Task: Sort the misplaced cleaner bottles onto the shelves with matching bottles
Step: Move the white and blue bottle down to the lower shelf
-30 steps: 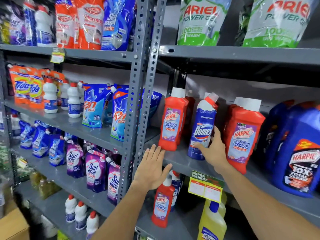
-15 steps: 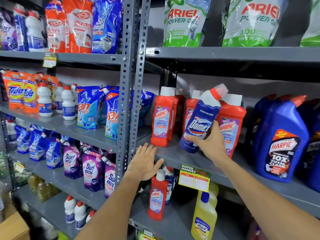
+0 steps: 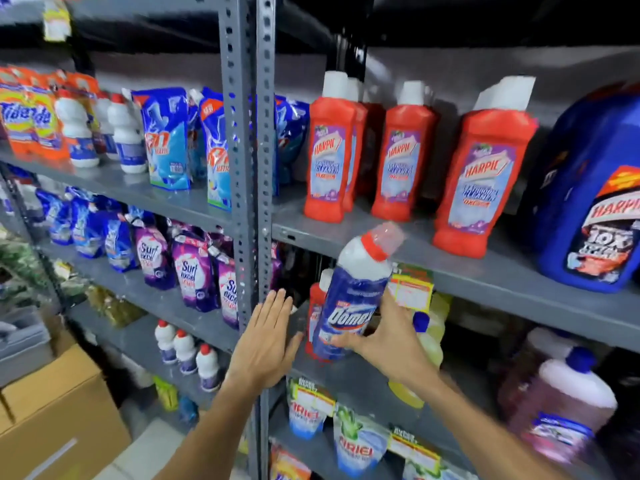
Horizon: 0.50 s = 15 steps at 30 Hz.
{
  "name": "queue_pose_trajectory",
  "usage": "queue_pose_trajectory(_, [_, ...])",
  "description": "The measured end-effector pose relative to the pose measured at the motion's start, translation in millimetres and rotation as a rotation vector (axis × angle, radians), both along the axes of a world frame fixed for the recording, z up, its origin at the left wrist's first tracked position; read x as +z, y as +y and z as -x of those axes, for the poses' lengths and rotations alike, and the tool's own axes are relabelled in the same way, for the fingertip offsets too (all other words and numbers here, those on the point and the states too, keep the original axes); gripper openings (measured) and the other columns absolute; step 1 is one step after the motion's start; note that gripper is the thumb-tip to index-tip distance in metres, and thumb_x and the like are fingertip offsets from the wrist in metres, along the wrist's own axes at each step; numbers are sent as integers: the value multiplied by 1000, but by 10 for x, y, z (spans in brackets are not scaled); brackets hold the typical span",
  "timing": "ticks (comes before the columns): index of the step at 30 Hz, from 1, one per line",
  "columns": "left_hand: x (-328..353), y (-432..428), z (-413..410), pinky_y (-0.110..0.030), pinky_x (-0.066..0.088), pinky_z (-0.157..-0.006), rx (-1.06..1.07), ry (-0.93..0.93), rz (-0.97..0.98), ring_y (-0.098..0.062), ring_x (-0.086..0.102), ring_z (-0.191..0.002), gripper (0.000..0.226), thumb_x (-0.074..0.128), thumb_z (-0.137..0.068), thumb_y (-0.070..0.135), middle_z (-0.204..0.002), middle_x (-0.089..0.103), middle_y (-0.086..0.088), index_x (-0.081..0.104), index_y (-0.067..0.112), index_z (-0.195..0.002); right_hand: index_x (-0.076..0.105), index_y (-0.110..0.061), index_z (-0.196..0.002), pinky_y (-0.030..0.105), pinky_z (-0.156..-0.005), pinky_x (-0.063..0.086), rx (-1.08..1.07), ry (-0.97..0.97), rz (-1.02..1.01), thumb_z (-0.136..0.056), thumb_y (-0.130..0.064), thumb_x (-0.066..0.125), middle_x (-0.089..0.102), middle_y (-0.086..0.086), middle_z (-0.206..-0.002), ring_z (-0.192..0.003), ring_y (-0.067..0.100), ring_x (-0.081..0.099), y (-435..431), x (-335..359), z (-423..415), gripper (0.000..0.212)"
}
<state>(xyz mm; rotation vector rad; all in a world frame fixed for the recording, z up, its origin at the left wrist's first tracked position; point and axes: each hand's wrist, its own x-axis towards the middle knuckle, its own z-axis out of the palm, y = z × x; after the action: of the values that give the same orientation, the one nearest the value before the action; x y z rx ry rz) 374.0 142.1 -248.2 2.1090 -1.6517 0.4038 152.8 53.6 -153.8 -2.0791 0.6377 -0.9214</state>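
Since half a second earlier, the blue Domex bottle (image 3: 349, 306) had come off the shelf of red bottles and dropped to the level below, now held in front of the lower shelf opening, tilted with its red-and-white cap leaning up and to the right. Right hand (image 3: 384, 341) gripped it low on the body from the right side and behind, thumb across the front under the label, fingers wrapped around the back. Left hand (image 3: 266, 341) was flat with fingers spread straight and close together, holding nothing, palm against the grey upright post (image 3: 247, 168) and the front edge of the lower shelf. Red Harpic bottles (image 3: 398, 157) stood upright in a loose row on the middle shelf (image 3: 450, 268) above, with a big blue Harpic jug (image 3: 588, 202) to their right. Behind the held bottle a smaller red bottle (image 3: 317, 306) stood on the lower shelf, partly hidden, and a yellow bottle (image 3: 433, 337) sat just right of the hand. A price tag (image 3: 412, 285) hung off the middle shelf edge close to the bottle's neck. View was motion-blurred, so small labels could not be read.
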Motion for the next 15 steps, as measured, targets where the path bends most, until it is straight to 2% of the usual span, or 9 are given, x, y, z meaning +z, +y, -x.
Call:
queue_pose_trajectory(2, [-279,-10,-62,-39,5,-123,9,5,-101,-23,3,-152,70,31,-100,50,-163,6,-7,15,10,-156,42,-53,-126,9,-79,51,12,103,-17,-58,-51,93,69,-33,-117,-105,-9,67,-18,-356,-61,84])
queue_pose_trajectory(4, [-522,-32,-102,-36,-2,-120,11,13,-178,-25,0,-152,71,30,-100,51,-164,2,-7,12,10,-156,30,-56,-136,26,-85,52,-5,214,-36,-64,-54,88,68,-23,-126,-115,8,62,-52,-673,-99,93])
queue_pose_trajectory(5, [-641,-49,-117,-33,-6,-119,10,33,-218,-23,-5,-152,72,28,-100,52,-164,-2,-6,8,11,-156,25,-57,-137,29,-85,50,-19,261,-57,-66,-56,85,65,-19,-131,-117,14,58,-88,-829,-114,93])
queue_pose_trajectory(6, [-753,-72,-134,-31,-9,-118,7,62,-254,-21,-11,-151,72,25,-100,53,-164,-5,-5,5,13,-156,23,-58,-135,27,-80,46,-35,293,-82,-68,-58,83,63,-16,-132,-117,17,54,-131,-968,-129,90])
queue_pose_trajectory(8, [-949,-117,-157,-31,-9,-118,9,121,-317,-20,-13,-151,73,22,-99,54,-165,-6,-5,3,14,-157,25,-58,-131,25,-75,44,-80,332,-133,-67,-60,79,64,-9,-130,-112,18,52,-226,-1193,-150,84])
queue_pose_trajectory(10, [-1088,-178,-165,-34,-6,-120,11,148,-384,-21,-11,-152,72,23,-100,53,-166,-5,-6,2,13,-156,30,-51,-135,41,-86,51,-139,323,-193,-68,-50,85,65,0,-128,-119,25,56,-342,-1378,-181,87])
queue_pose_trajectory(12, [-1186,-263,-175,-36,-2,-121,4,157,-436,-24,-7,-152,73,26,-101,52,-166,-3,-9,2,10,-156,33,-39,-141,49,-97,50,-206,303,-235,-67,-37,90,64,5,-131,-124,32,56,-463,-1531,-206,93])
queue_pose_trajectory(15, [-1304,-389,-209,-38,0,-123,-4,220,-502,-24,-7,-152,76,25,-101,54,-165,-4,-11,1,8,-156,41,-32,-136,46,-95,52,-310,257,-256,-64,-31,93,67,0,-126,-119,30,61,-602,-1712,-241,89])
